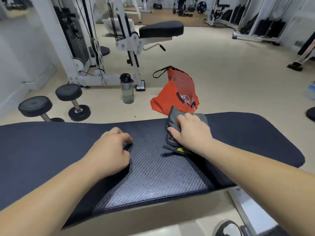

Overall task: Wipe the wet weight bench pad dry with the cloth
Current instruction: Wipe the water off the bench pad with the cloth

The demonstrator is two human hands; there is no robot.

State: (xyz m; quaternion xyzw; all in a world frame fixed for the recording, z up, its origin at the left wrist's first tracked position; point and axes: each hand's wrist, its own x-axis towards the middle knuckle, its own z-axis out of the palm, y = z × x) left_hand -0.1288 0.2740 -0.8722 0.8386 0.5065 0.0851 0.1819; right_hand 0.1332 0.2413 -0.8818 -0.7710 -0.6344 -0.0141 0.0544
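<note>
A dark bench pad [153,171] runs across the view, with a shiny ribbed middle panel. On its far edge, right of centre, lies a folded grey cloth [172,120] with a yellow tag. My right hand [190,132] lies on top of the cloth, thumb curled at its left edge, gripping it against the pad. Left of it, my left hand [110,150] rests on the pad with its fingers curled under, holding nothing.
On the floor beyond the bench stand an orange bag [175,92], a clear water bottle [127,89] and two black dumbbells [71,99] at the left. A white cable machine with a black seat [161,28] stands further back. A shoe [225,229] shows bottom right.
</note>
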